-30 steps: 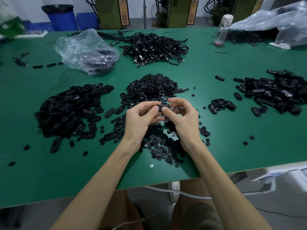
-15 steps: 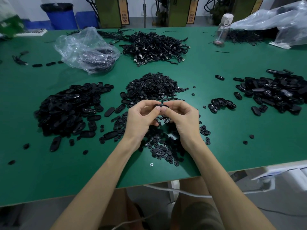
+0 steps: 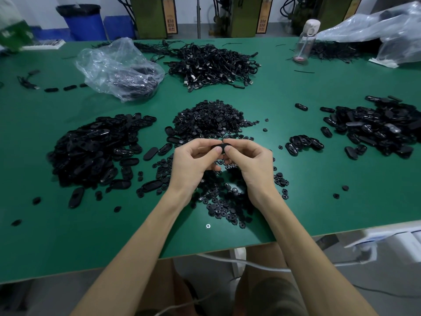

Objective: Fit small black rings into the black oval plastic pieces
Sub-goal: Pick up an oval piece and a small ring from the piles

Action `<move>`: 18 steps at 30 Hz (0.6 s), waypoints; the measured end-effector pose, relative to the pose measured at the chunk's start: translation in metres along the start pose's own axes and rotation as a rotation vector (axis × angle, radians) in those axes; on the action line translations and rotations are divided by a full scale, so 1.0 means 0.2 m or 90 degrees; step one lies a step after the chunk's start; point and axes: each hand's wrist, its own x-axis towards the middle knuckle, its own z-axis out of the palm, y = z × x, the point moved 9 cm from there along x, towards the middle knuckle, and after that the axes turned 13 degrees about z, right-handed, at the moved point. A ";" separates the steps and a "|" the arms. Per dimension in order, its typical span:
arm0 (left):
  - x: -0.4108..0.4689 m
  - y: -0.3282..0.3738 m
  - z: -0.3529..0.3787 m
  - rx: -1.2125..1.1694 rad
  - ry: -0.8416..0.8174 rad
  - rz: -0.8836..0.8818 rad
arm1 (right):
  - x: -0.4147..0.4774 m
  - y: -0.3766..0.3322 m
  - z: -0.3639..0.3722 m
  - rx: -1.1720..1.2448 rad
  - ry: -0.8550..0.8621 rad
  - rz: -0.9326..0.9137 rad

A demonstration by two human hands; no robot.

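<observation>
Left hand [image 3: 193, 165]: fingers curled, thumb and forefinger pinching one end of the black oval plastic piece [image 3: 219, 147], held above the green table [image 3: 319, 201].
Right hand [image 3: 248, 165]: curled, thumb pressing the piece's other end; ring underneath not visible.
Supply: heap of small black rings [image 3: 211, 119] just beyond.
Technique: probably brace left, press squarely, seat flush.

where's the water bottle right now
Head view: the clear water bottle stands upright at the far right of the green table, between the cable pile and the right-hand plastic bag.
</observation>
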 end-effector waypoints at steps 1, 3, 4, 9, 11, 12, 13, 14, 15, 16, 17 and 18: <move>0.00 0.00 0.00 0.005 0.000 0.003 | 0.00 0.00 0.00 -0.002 0.001 -0.001; 0.00 0.01 0.00 0.013 0.001 0.008 | 0.00 0.00 0.00 -0.003 -0.001 -0.004; 0.00 0.01 0.00 0.016 0.001 0.009 | 0.00 0.00 0.00 -0.003 -0.003 -0.005; 0.00 0.00 -0.01 0.037 0.003 0.004 | -0.01 0.00 0.00 -0.017 0.000 -0.005; 0.00 -0.01 -0.01 0.057 0.008 0.002 | -0.01 0.00 0.01 -0.024 0.000 -0.003; 0.01 -0.01 -0.02 0.071 0.010 0.004 | -0.01 0.00 0.01 -0.027 0.001 -0.001; 0.01 -0.02 -0.02 0.092 0.010 0.008 | -0.01 0.00 0.01 -0.033 0.003 0.001; 0.01 -0.02 -0.02 0.119 0.008 0.014 | -0.01 0.00 0.01 -0.042 0.008 0.003; 0.01 -0.02 -0.02 0.147 0.005 0.020 | 0.00 0.00 0.01 -0.053 0.013 0.005; 0.01 -0.02 -0.02 0.169 0.002 0.024 | 0.00 0.01 0.01 -0.066 0.018 0.007; 0.01 -0.02 -0.02 0.185 0.000 0.028 | 0.00 0.01 0.01 -0.077 0.022 0.008; 0.01 -0.02 -0.02 0.198 -0.002 0.033 | 0.00 0.01 0.01 -0.087 0.026 0.009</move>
